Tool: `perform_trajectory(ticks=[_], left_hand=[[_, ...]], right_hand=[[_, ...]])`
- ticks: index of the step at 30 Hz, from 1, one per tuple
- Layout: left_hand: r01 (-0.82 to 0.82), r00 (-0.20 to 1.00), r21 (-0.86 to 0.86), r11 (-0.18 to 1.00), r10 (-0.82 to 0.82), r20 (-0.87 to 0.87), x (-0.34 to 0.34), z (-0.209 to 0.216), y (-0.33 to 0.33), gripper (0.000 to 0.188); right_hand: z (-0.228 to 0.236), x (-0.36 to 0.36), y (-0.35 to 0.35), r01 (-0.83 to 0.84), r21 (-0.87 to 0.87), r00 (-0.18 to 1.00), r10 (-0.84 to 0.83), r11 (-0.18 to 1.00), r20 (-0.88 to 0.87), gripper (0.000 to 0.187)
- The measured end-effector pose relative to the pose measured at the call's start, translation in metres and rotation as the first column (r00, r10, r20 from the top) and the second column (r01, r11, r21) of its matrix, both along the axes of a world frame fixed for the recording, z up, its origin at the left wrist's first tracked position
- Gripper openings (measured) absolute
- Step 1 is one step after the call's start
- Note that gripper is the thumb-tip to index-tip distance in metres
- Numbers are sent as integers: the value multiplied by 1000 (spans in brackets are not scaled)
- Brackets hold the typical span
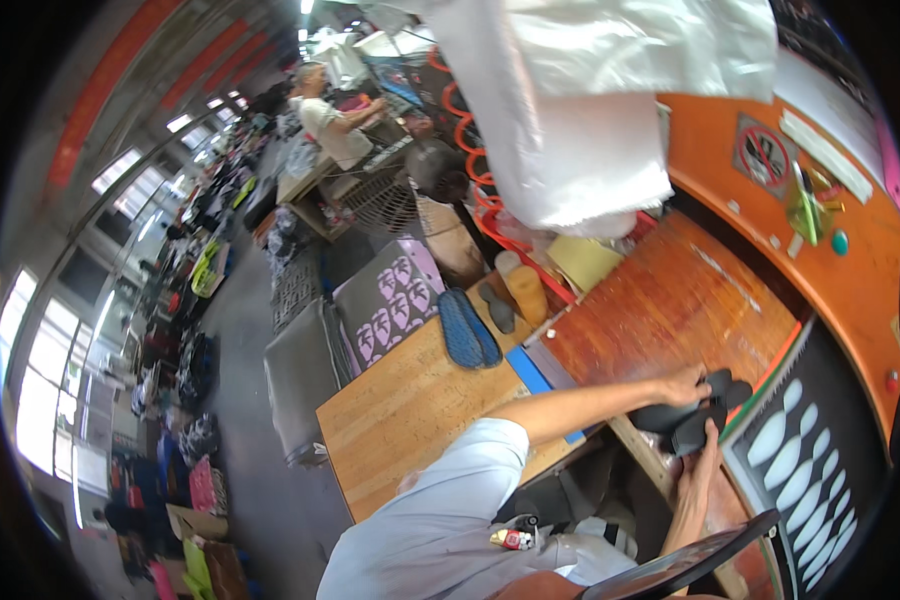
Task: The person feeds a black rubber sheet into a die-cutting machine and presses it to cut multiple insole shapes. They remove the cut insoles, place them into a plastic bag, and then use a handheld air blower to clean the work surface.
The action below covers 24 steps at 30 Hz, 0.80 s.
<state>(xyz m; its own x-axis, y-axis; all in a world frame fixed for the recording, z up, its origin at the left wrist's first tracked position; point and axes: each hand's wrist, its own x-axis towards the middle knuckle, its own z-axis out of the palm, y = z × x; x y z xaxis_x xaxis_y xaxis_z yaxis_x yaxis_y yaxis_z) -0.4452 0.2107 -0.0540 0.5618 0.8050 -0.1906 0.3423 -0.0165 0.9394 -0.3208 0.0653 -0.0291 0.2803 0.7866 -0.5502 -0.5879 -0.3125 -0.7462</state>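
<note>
At the right, over the edge of a reddish-brown wooden tabletop (640,325), both hands are on a small bunch of black, sole-shaped pieces (692,432). My left hand (684,386) grips them from the far side, fingers bent over their upper part. From below, my right hand (708,446) closes around the near side of the same bunch. Rounded black ends stick out to the right of my left fingers. The hands partly cover the pieces, so their exact number and material cannot be made out.
Blue insoles (467,328) lie on a light wooden table (400,425) beside a yellow-brown bottle (526,293). A black sheet with pale leaf shapes (805,470) is at the right. Plastic sheeting (590,130) hangs ahead. Beyond a fan (382,203) another person (332,125) works.
</note>
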Motion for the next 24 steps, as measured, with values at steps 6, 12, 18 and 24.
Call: perform_trajectory(ticks=[6, 12, 18, 24], left_hand=[[-8, 1000, -132, 991, 9, 8, -10, -8, -3, 63], [129, 989, 10, 992, -128, -79, -18, 7, 0, 67], [114, 993, -77, 990, -115, 3, -18, 3, 0, 66], [102, 995, -87, 991, -100, 24, -17, -3, -3, 75]], right_hand=[[-9, 3, 8, 37, 93, 993, -26, 995, -113, 47], [-16, 4, 15, 15, 81, 997, -9, 997, -71, 49], [2, -9, 9, 11, 109, 998, -6, 994, -55, 53], [31, -19, 8, -55, 78, 998, 57, 995, -23, 49]])
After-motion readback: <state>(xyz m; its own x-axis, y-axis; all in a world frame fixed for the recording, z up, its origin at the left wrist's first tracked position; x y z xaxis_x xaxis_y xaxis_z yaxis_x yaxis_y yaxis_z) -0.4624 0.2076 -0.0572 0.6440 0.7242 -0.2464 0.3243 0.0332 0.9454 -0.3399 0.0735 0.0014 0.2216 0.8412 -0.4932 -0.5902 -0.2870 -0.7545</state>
